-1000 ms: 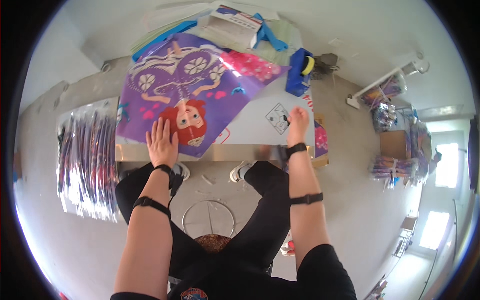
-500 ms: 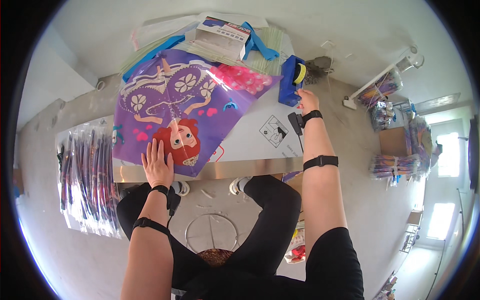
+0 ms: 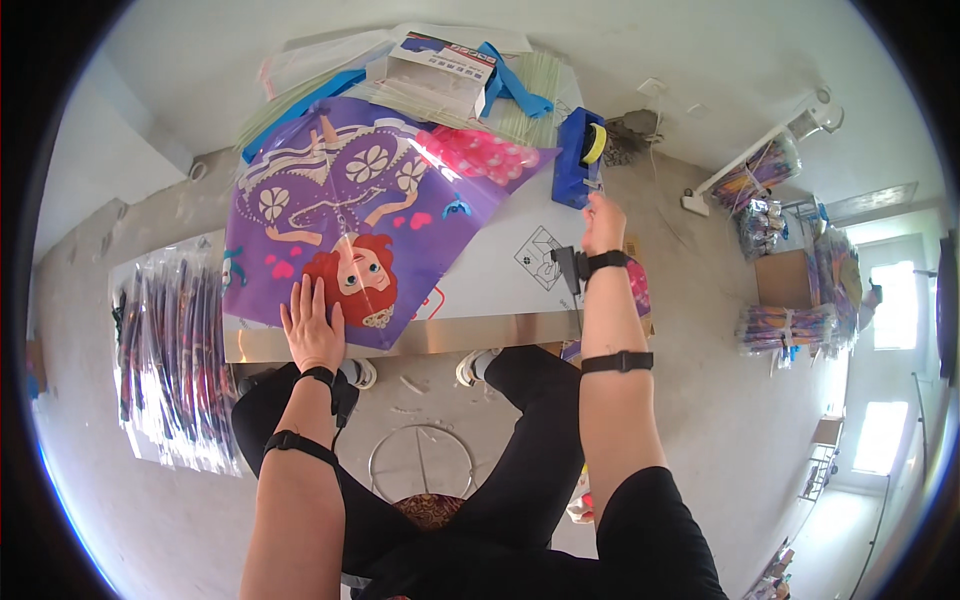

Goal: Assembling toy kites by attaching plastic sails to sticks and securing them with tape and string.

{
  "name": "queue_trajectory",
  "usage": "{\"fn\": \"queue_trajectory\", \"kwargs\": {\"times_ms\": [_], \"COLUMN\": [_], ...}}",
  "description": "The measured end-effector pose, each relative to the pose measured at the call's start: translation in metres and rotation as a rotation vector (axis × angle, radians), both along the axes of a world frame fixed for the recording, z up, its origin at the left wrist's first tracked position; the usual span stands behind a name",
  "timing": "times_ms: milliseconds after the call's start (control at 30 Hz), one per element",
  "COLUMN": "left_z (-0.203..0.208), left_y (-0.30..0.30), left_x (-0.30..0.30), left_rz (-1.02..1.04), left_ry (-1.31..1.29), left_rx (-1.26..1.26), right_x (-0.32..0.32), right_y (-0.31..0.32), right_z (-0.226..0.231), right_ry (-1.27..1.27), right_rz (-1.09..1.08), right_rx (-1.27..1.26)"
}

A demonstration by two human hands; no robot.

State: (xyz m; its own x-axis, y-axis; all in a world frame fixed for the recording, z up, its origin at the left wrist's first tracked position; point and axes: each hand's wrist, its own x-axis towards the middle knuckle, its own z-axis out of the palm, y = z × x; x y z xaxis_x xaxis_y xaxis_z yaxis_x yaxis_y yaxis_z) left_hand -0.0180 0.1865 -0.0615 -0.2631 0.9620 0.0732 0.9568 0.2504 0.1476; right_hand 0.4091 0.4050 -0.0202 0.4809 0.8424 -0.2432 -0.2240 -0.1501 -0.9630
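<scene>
My left hand (image 3: 314, 326) lies flat with fingers spread on the lower part of a purple kite sail (image 3: 440, 215). The sail is a thin, glossy sheet printed with a red-haired cartoon princess and pink hearts, upside down to me. At the right end of the table, my right hand (image 3: 604, 225) has its fingers pinched together just below the front end of a blue tape dispenser (image 3: 569, 165). A yellow-cored tape roll (image 3: 596, 145) sits in the dispenser. Anything between those fingertips is too small to make out.
A white board with a metal front edge (image 3: 480, 332) forms the work surface. Behind the sail lie an open cardboard box (image 3: 440, 75), a blue strap (image 3: 515, 88) and pale green thin strips (image 3: 530, 125). Bagged kites (image 3: 180, 360) lie on the floor at left; more bundles (image 3: 788, 328) are at right.
My right hand has moved slightly down and toward me from the dispenser's front end, its wrist shifting left. My left hand remains flat on the kite sail.
</scene>
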Motion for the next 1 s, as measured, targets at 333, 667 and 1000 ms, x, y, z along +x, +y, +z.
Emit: {"fn": "queue_trajectory", "kwargs": {"times_ms": [333, 667, 1000], "left_z": [0.002, -0.012, -0.015], "left_y": [0.001, -0.006, -0.039], "left_x": [0.002, -0.008, -0.011], "left_rz": [-0.005, -0.011, -0.059], "left_ry": [-0.007, -0.045, -0.178], "left_rx": [0.029, 0.107, 0.139], "right_x": [0.029, -0.077, -0.194], "right_y": [-0.003, -0.154, -0.303], "right_z": [-0.064, -0.038, -0.013], "right_ry": [-1.167, 0.162, 0.271], "right_rz": [0.199, 0.271, 0.55], "right_rx": [-0.292, 0.006, -0.26]}}
